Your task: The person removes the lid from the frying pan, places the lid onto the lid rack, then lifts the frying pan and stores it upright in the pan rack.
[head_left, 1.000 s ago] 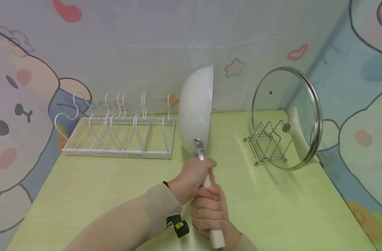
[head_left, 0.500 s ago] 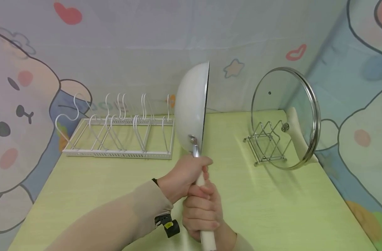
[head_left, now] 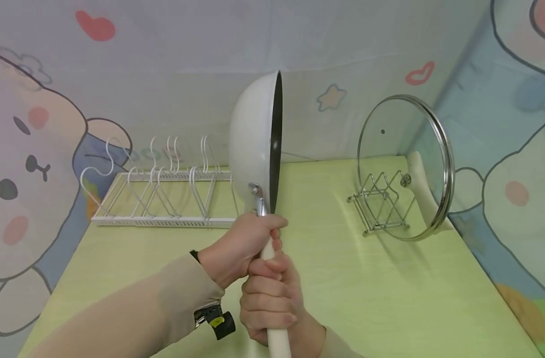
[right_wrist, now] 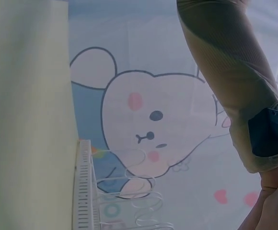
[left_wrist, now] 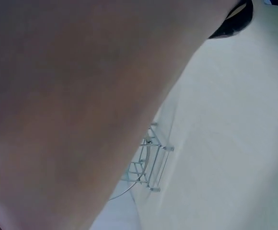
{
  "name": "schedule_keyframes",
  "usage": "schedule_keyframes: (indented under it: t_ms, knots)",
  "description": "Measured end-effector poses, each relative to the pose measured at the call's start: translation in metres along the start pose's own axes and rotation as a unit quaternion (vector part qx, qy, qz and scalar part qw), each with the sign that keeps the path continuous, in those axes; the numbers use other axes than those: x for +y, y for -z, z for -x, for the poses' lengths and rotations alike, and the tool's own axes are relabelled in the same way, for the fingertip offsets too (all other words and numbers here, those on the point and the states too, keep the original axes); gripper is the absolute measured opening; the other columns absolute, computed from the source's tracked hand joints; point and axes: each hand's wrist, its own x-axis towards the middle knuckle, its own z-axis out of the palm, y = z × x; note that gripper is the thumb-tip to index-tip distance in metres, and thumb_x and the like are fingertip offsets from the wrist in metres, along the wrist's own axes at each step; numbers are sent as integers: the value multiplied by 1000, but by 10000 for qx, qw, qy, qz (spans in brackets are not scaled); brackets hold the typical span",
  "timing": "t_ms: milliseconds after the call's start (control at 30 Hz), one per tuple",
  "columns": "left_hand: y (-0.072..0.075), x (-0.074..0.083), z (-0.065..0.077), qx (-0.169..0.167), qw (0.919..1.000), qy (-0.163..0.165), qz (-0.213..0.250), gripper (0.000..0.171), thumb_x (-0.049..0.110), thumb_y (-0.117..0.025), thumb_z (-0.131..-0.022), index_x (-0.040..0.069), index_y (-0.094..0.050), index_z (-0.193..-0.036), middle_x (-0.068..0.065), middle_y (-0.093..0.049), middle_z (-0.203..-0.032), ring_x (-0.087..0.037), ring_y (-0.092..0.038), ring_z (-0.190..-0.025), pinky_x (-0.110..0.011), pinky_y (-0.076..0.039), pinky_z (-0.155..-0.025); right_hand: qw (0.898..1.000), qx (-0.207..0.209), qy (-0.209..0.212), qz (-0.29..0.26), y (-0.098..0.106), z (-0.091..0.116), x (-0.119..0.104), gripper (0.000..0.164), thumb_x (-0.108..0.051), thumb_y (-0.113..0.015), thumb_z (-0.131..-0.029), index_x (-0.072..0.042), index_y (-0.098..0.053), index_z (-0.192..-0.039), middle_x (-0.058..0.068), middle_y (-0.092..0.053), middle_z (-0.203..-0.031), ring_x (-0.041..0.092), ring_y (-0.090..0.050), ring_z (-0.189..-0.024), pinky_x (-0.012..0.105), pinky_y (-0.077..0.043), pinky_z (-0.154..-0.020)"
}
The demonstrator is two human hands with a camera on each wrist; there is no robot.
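A white wok (head_left: 252,139) with a dark inside is held on edge in the head view, its opening turned to the right. My left hand (head_left: 241,243) grips the pale handle (head_left: 278,343) close to its metal neck. Just below, my right hand (head_left: 272,298) wraps its fingers round the same handle. The wok's lower left side overlaps the right end of a white wire rack (head_left: 165,221); whether they touch I cannot tell. In the left wrist view, skin (left_wrist: 72,110) fills much of the frame. The right wrist view shows the rack (right_wrist: 86,191) from the side.
A glass lid (head_left: 406,169) with a steel rim and pale handle stands upright in a small metal wire stand (head_left: 379,209) on the right. The green table (head_left: 366,298) meets a printed cloth wall (head_left: 344,30) at the back and sides.
Both hands have carried the wok leftward and slightly up, toward the white rack. It has turned a little, so more of its dark inside shows. The lid and stand remain in place.
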Motion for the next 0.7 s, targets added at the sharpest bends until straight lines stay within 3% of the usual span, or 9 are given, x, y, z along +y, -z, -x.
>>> schedule_keyframes:
  t_ms: [200,433,700]
  knots:
    - [4,9,7,86,9998,122,100,32,23,-61,-102,12,-52,-73,3,-52,-61,-12,-54,-49,-28,-55,-47,9999,-63,-106,98,-3,-11,2,36,-24,-53,-106,-18,-37,-74,-11,-33,-48,3,-31,-34,16,-31,-35]
    - [8,22,14,238,9994,-241,-86,37,24,-64,-102,12,-53,-68,4,-52,-55,-12,-52,-53,-25,-52,-56,9993,-192,-209,250,-8,-23,2,36,-25,-52,-106,-18,-37,-74,-11,-33,-47,3,-31,-33,17,-30,-35]
    - [20,36,27,206,9989,-407,-65,41,24,-65,-102,12,-52,-64,4,-53,-53,-11,-53,-52,-24,-50,-56,9991,-131,-179,354,-12,-40,8,35,-26,-53,-105,-19,-36,-75,-11,-32,-48,3,-32,-34,17,-29,-35]
